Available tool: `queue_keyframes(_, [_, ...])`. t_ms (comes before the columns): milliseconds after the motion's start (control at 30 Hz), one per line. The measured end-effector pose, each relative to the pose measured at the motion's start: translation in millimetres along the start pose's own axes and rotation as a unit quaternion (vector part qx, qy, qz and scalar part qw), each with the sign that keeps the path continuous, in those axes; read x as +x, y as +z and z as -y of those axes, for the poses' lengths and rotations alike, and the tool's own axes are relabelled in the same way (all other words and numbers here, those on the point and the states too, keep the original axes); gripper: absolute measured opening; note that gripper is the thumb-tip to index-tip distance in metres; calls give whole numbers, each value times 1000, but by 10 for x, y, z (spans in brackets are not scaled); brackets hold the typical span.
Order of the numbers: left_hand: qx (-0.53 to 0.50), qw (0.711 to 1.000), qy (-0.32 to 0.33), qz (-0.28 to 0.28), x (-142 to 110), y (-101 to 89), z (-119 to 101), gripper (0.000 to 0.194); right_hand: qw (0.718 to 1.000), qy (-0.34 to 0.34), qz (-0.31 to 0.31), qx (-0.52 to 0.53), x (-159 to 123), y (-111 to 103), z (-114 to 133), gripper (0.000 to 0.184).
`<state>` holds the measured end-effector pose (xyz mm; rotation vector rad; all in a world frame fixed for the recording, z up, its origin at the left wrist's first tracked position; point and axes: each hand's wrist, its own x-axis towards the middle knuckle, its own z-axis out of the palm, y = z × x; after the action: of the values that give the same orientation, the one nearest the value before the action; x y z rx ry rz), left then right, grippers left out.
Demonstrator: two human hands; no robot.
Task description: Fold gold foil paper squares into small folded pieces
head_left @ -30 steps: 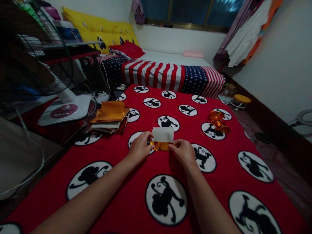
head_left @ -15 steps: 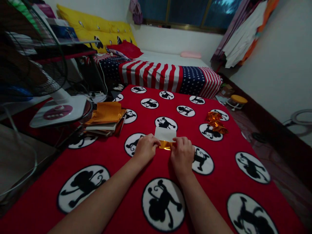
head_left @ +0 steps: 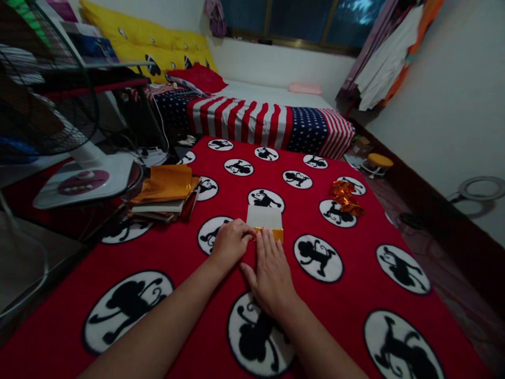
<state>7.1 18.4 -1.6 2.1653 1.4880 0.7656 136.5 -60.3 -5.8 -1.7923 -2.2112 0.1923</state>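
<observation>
Head view: left fingers pinch paper at its edge, straight right fingers atop.

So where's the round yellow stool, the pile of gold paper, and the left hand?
Yellow stool (head_left: 380,160): head view, seat.
Gold paper pile (head_left: 172,181): head view, top sheet.
Left hand (head_left: 231,241): head view, back.
</observation>
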Motion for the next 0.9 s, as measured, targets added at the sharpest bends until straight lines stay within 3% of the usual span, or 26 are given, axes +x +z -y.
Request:
queue_keyframes(167, [8, 1000, 11, 1, 0, -9, -1, 16, 997, 32, 20, -62, -67, -114, -229, 77])
queue_keyframes(267, [65, 997, 40, -6, -25, -26, -81, 17, 995, 35, 27, -85, -83, -138, -277, 76])
queue_keyframes(367, [111, 985, 133, -3, -77, 2, -201, 20, 994, 38, 27, -100, -86, -134, -265, 74])
queue_keyframes(467, [61, 965, 249, 55, -142, 72, -289, 34, 993, 31, 21, -113, -97, -98, -272, 71])
queue_keyframes(533, [56, 953, 278, 105, -185, 113, -310, 43, 992, 21, 16, -122, -109, -64, -297, 69])
queue_keyframes(700, [101, 957, 222, 158, -278, 91, -259, 77, 991, 12, 13, -131, -119, -21, -349, 71])
queue_keyframes(900, [161, 960, 175, 149, -376, -54, -110, 77, 993, 29, 22, -110, -98, -99, -309, 69])
